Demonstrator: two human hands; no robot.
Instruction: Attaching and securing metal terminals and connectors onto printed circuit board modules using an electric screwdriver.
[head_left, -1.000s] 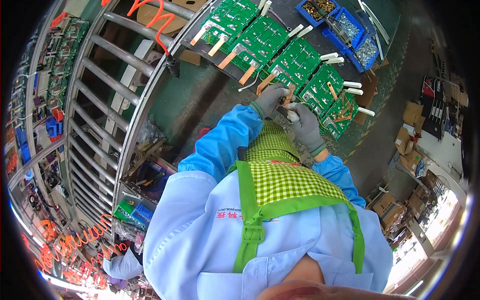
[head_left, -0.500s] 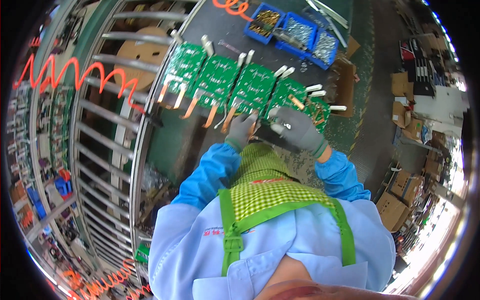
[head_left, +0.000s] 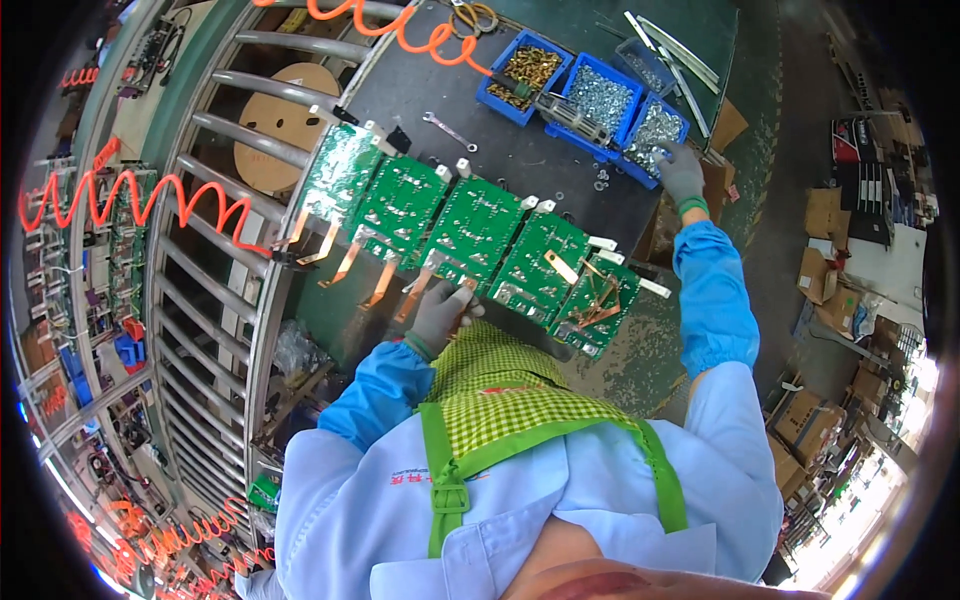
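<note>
the right hand point(head_left: 682, 172) has moved off the boards to the rightmost blue bin point(head_left: 636, 172) of silver hardware point(head_left: 656, 130), leaving only the left hand point(head_left: 440, 314) at the middle green circuit board point(head_left: 475, 230), on the desk point(head_left: 540, 170) edge; left fingers curl beside a copper strip point(head_left: 416, 290), right fingers bend partly, and i cannot tell what either of the hands grips

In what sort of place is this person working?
Probably an electronics assembly workshop: rectangular green circuit boards lie in a row on a dark flat bench, near blue plastic bins of small metal parts, with parallel grey metal bars alongside.
</note>
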